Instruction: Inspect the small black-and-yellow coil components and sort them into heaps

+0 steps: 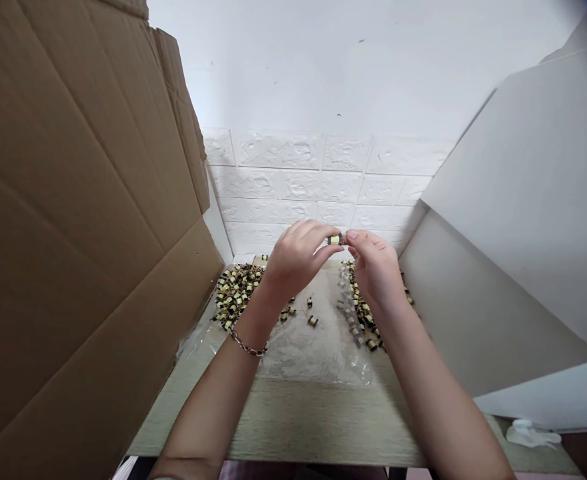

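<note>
Between the thumb and fingers of my left hand [296, 257] is a small transformer coil [334, 239], with a yellow-wrapped middle and black ends. It is held up above the table, level with the lower wall bricks. My right hand [373, 263] pinches at the coil's right end, where thin copper-coloured wire seems to show; the exact grip is too small to tell. Beneath my left wrist lies a heap of similar coils [236, 293]. Another pile of coils [366, 313] is partly hidden by my right hand. A few loose coils [313, 321] lie between the piles.
Clear plastic sheeting [303, 357] covers part of the wooden table [323, 423]. A tall cardboard panel [83, 200] stands at left, and white panels [518, 220] rise at right. Behind is a white brick-patterned wall [278, 150]. A crumpled white item [531, 433] lies at the lower right.
</note>
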{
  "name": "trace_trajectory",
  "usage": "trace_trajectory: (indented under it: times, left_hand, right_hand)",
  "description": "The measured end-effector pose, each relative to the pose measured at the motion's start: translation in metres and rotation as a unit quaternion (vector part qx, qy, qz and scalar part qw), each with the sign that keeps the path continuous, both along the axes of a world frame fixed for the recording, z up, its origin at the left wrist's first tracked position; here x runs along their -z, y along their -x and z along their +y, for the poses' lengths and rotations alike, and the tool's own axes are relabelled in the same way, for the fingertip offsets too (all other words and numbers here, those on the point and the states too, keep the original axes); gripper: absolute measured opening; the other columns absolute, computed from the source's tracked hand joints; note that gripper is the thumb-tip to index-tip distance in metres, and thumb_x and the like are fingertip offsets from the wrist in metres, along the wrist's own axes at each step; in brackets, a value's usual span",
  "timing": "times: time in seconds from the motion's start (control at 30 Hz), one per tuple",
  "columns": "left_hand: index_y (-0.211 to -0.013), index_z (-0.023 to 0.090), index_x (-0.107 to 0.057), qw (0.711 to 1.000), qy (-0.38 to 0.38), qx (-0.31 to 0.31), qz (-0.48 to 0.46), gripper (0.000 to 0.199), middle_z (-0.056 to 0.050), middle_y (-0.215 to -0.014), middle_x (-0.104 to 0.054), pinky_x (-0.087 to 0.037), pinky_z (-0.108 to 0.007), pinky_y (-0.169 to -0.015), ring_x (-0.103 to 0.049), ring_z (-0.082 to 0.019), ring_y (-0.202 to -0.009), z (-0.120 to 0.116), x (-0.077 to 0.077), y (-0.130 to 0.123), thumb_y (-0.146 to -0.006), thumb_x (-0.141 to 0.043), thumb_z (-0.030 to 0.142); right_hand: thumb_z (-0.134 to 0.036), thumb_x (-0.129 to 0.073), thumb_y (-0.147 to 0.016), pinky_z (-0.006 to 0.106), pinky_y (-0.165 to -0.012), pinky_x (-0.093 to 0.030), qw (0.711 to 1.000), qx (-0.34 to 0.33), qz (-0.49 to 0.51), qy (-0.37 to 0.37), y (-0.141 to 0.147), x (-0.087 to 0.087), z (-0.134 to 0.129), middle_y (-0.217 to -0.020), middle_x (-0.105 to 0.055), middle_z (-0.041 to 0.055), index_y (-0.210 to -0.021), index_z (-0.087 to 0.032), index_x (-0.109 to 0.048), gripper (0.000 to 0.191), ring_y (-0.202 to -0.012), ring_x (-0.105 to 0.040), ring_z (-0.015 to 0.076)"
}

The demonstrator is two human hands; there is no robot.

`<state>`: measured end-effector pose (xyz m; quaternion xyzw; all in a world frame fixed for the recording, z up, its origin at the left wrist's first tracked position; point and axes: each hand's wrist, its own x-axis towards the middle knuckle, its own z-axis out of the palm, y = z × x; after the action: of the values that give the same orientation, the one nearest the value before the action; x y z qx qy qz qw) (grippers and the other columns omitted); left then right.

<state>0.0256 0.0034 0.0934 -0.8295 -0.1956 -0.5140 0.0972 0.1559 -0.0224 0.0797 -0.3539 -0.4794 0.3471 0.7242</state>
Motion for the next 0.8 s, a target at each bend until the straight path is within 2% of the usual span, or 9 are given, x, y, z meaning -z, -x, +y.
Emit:
trace_trajectory:
  times: [0.47, 0.8]
  left_hand:
    - [-0.09, 0.017, -0.053, 1.0, 0.004, -0.009, 0.021, 0.017, -0.002, -0.087, -0.061, -0.04, -0.027, -0.077, -0.052, -0.014, -0.084, -0.003, 0.003, -0.004, -0.082, -0.048, 0.031]
    - [-0.092, 0.017, -0.052, 0.997, 0.014, -0.037, 0.06, 0.018, -0.002, -0.089, -0.061, -0.039, -0.028, -0.076, -0.052, -0.015, -0.085, -0.001, 0.005, -0.004, -0.083, -0.046, 0.031]
  right_hand:
    - [-0.031, -0.059, -0.069, 0.026, -0.067, -0.039, 0.995, 0.046, -0.084, -0.008, -0.007, -0.003, -0.003, -0.062, -0.053, -0.0021, -0.056, -0.017, -0.055, 0.019, -0.065, -0.048, 0.0113]
    - [-0.029, -0.057, -0.071, 0.028, -0.069, -0.038, 0.965, 0.144, -0.216, -0.018, -0.013, -0.008, -0.008, -0.063, -0.054, -0.0019, -0.06, -0.017, -0.056, 0.017, -0.066, -0.05, 0.0121]
